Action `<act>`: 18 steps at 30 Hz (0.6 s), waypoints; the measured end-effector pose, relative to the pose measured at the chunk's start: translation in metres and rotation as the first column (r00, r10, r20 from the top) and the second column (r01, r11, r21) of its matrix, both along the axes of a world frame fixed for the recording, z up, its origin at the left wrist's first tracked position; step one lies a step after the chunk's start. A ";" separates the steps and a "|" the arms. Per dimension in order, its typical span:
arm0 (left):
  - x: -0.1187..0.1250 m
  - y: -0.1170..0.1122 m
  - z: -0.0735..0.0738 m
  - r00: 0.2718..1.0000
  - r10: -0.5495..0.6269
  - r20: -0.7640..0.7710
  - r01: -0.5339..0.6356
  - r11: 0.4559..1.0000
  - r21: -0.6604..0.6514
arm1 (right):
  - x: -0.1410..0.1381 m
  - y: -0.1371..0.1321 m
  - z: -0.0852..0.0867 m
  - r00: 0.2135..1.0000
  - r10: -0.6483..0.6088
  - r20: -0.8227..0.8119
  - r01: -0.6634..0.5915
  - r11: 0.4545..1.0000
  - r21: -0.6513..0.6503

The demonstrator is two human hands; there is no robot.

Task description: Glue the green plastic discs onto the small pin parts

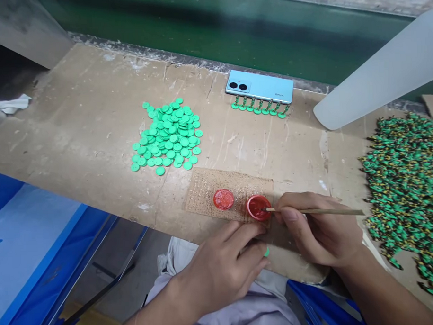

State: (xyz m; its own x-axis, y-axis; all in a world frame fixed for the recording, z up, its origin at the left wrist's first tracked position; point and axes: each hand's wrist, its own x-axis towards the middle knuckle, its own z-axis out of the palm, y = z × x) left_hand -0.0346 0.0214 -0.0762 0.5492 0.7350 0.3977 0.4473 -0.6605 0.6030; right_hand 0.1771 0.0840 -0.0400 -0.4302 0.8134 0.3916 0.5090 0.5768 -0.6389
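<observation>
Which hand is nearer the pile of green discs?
The left hand is nearer, below and right of the pile of green discs; the right hand lies farther right of it.

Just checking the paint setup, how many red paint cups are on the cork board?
2: one red paint cup mid-board, another at the right end, with a thin brush in it.

The right hand (320, 230) holds a thin wooden stick (314, 211), and its tip is inside a small red cap (259, 208) with red paint. The left hand (220, 271) has a small green piece (266, 251) at its fingers, partly hidden.
</observation>
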 end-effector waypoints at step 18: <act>-0.002 -0.002 -0.003 1.000 0.005 0.028 -0.006 0.999 0.035 | 0.024 -0.044 -0.010 0.946 -0.233 -0.227 0.229 0.972 -0.042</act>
